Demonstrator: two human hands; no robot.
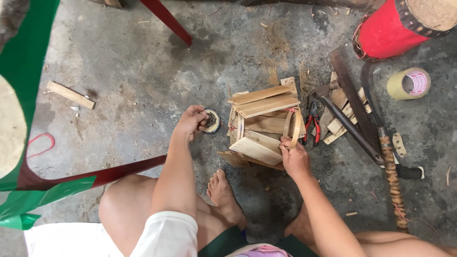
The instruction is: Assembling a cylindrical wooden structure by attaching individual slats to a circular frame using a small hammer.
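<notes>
Reaching into a small round tin (212,121), left-hand fingers (194,115) pinch inside; right hand (295,159) grips the wooden house (262,126).

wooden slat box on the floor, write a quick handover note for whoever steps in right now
Left hand: fingers in a small round tin on the concrete floor, just left of the box.
Right hand: gripping the thin bent wooden strip on the right side of the wooden slat box.
Nearby on the right: red-handled pliers, hammer, saw, spare slats, tape roll.
Done: box body and slatted top are assembled.
Left: the bent strip is held by hand; whether it is fastened cannot be seen.
</notes>
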